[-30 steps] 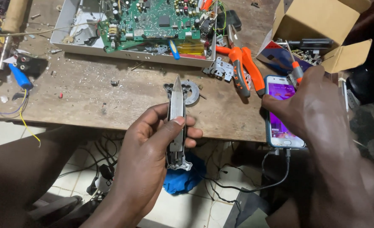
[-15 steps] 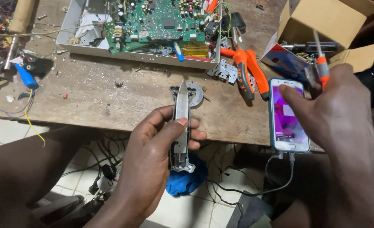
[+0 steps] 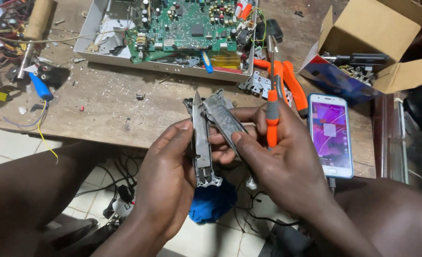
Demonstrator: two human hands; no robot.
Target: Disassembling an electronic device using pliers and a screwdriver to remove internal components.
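Left hand (image 3: 165, 173) is closed around a narrow grey metal chassis piece (image 3: 200, 143), held on edge and upright just past the near edge of the wooden workbench (image 3: 106, 104), over the tiled floor (image 3: 11, 147). Thumb lies along its left face; fingers wrap behind.

Right hand (image 3: 287, 162) grips two things at once: an orange-and-grey screwdriver (image 3: 272, 112), clamped between thumb and fingers with its shaft pointing away, and a second grey cover plate (image 3: 223, 119), pinched by the fingertips and tilted against the first piece. The two metal parts touch at their far ends and splay apart nearer the body.

Surroundings: a smartphone (image 3: 331, 135) with a lit screen lies just right of the right hand, close to the bench's near edge. Orange-handled pliers (image 3: 292, 85) lie beyond the hands, near the screwdriver tip. A grey tray (image 3: 96, 43) holding a green circuit board (image 3: 187, 24) occupies the far centre. An open cardboard box (image 3: 373, 43) stands far right. A blue cloth (image 3: 213, 202) and cables lie below on the floor.

Bare bench surface lies to the left of the hands; the right side is crowded.
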